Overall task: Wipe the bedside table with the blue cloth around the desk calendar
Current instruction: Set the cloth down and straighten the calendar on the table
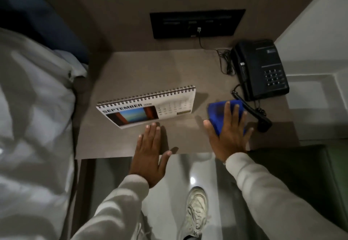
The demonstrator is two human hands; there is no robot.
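Observation:
The spiral-bound desk calendar (148, 106), showing September, stands in the middle of the grey-brown bedside table (135, 70). To its right lies the blue cloth (219, 111), flat on the tabletop. My right hand (228, 136) presses down on the cloth with fingers spread. My left hand (150, 155) hovers flat at the table's front edge, just below the calendar, fingers straight and holding nothing. Both arms wear light sleeves.
A black telephone (261, 70) sits at the back right corner, its coiled cord (250, 110) running beside the cloth. A dark socket panel (195, 23) is on the wall behind. A bed with white bedding (32, 117) borders the table's left side. My shoe (195, 213) is on the glossy floor.

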